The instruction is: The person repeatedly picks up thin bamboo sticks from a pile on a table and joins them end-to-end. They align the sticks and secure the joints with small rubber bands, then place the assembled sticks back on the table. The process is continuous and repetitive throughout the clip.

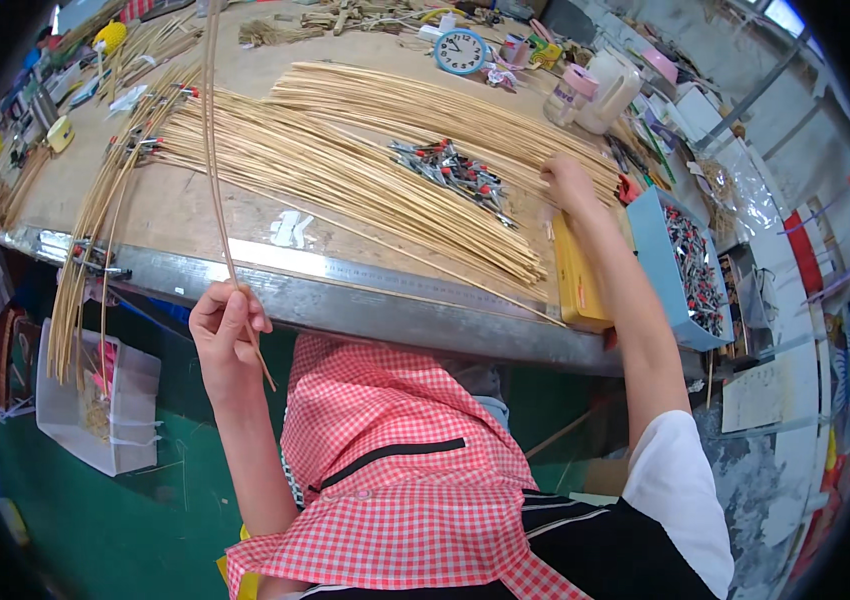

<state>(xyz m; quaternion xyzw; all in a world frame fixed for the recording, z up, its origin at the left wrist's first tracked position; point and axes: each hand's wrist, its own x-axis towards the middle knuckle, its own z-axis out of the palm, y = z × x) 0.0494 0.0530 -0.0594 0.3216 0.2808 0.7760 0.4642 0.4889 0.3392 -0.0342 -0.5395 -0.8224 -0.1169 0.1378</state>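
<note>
My left hand (228,325), in front of the table's near edge, pinches long thin cane sticks (213,170) between thumb and fingers; they stand nearly upright, their lower ends poking out below. My right hand (570,185) reaches over the far bundle of pale cane sticks (415,95), fingers curled together; whatever they grip is hidden. A second wide bundle of sticks (315,170) lies across the table. On it rests a heap of small metal clips with red parts (455,175). One single stick (405,250) lies apart near the front.
Beside my right forearm are a yellow box (577,275) and a blue box (657,270) of similar clips. Clipped sticks (85,260) hang over the left edge above a white bin (135,400). A metal ruler (345,268) runs along the front. A clock (461,51) stands behind.
</note>
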